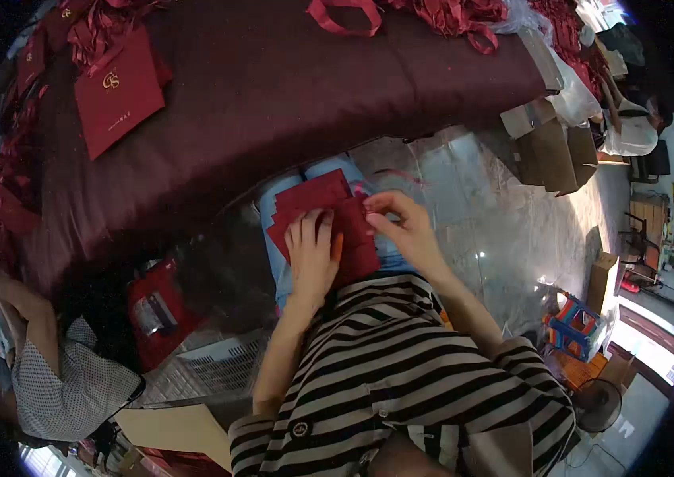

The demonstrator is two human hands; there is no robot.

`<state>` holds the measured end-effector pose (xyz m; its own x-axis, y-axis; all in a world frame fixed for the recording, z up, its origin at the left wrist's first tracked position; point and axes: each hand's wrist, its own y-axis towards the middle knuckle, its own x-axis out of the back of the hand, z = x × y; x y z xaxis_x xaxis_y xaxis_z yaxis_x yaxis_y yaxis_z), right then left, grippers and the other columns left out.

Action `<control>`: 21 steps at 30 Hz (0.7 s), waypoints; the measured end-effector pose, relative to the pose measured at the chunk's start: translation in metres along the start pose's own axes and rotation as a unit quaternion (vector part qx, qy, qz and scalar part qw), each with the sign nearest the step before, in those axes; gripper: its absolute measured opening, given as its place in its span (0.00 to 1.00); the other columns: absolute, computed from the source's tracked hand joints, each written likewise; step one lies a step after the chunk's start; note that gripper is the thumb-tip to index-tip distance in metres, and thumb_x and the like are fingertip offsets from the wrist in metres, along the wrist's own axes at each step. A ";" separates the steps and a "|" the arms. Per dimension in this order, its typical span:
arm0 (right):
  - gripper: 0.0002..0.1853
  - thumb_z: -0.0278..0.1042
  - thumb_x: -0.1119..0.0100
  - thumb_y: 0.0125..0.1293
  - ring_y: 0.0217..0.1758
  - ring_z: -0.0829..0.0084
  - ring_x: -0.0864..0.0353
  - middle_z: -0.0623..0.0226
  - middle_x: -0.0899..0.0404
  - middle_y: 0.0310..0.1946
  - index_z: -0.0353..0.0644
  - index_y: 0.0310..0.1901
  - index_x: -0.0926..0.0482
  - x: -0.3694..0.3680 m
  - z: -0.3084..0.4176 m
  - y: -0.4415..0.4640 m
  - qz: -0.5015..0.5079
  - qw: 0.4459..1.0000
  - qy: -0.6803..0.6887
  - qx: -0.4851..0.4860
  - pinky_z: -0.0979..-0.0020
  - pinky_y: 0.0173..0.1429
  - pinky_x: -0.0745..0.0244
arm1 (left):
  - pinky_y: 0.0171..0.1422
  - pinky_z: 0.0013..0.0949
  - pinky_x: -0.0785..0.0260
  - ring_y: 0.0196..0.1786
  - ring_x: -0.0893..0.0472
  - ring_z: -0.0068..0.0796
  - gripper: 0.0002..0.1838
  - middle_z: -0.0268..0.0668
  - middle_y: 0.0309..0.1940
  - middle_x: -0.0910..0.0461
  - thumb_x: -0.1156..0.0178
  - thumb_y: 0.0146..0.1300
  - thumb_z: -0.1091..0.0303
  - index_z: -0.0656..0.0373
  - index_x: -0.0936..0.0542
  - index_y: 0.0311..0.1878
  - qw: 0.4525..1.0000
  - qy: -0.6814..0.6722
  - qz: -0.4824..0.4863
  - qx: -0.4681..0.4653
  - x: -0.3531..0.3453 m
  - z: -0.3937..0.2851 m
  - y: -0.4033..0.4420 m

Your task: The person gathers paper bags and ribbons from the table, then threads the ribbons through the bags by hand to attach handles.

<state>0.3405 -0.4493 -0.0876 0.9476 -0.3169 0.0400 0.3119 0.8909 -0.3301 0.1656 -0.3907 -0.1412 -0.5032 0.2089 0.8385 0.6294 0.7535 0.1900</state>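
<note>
Several dark red paper bags (pixel 313 191) lie stacked and slightly fanned across my lap, over light blue trousers. My left hand (pixel 311 246) is on top of them, its fingers bent over the upper bag and gripping it. A small orange spot shows beside its thumb. At the right edge of the bags, my right hand (pixel 400 222) is closed in a pinch. What sits between those fingertips is too small to make out. A bit of pinkish-red ribbon (pixel 359 189) shows just above the right fingertips.
Ahead stands a table under a dark maroon cloth (pixel 273 87), with a red bag with gold print (pixel 121 95) and heaped red ribbons (pixel 448 14). A cardboard box (pixel 551 151) stands at right. A grey plastic crate (pixel 214 370) and a co-worker's patterned sleeve (pixel 75 389) are at left.
</note>
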 end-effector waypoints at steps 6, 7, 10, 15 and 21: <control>0.08 0.25 0.39 0.63 0.41 0.77 0.22 0.64 0.23 0.39 0.35 0.43 0.24 -0.030 -0.039 -0.005 -0.054 0.997 0.039 0.048 0.74 0.38 0.23 | 0.59 0.47 0.38 0.50 0.28 0.48 0.18 0.45 0.48 0.26 0.36 0.57 0.73 0.60 0.23 0.52 0.993 -0.120 0.001 0.007 0.022 -0.006 -0.012; 0.08 0.25 0.38 0.63 0.40 0.77 0.22 0.65 0.23 0.39 0.36 0.42 0.24 -0.032 -0.035 -0.007 -0.064 0.992 0.099 0.047 0.75 0.37 0.24 | 0.58 0.46 0.37 0.49 0.26 0.48 0.16 0.45 0.46 0.24 0.38 0.58 0.74 0.60 0.23 0.51 0.988 -0.150 0.025 0.041 0.026 -0.004 -0.011; 0.06 0.24 0.39 0.62 0.38 0.77 0.22 0.65 0.23 0.37 0.36 0.40 0.24 -0.029 -0.046 -0.007 -0.060 0.995 -0.023 0.076 0.74 0.36 0.24 | 0.57 0.41 0.31 0.51 0.21 0.44 0.13 0.47 0.46 0.20 0.40 0.62 0.73 0.62 0.22 0.51 0.944 -0.257 0.111 0.172 0.035 0.010 0.004; 0.07 0.21 0.38 0.58 0.36 0.72 0.20 0.62 0.23 0.36 0.36 0.36 0.26 -0.037 -0.037 -0.007 -0.064 0.977 -0.145 0.146 0.72 0.36 0.23 | 0.53 0.33 0.29 0.48 0.19 0.35 0.15 0.44 0.44 0.17 0.41 0.59 0.78 0.63 0.21 0.50 0.894 -0.363 0.160 0.209 0.032 0.033 0.011; 0.09 0.23 0.37 0.54 0.28 0.60 0.22 0.61 0.24 0.33 0.41 0.34 0.28 -0.050 -0.050 -0.005 -0.062 0.938 -0.267 0.212 0.65 0.31 0.26 | 0.59 0.35 0.30 0.54 0.21 0.33 0.15 0.41 0.50 0.19 0.43 0.62 0.78 0.60 0.20 0.53 0.850 -0.415 0.194 0.260 0.026 0.040 0.008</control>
<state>0.2881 -0.4544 -0.1349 0.7663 -0.3190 0.5578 0.3139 0.9433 0.1081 0.1343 -0.3545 -0.1384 -0.6974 0.7103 0.0957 0.6057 0.6555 -0.4510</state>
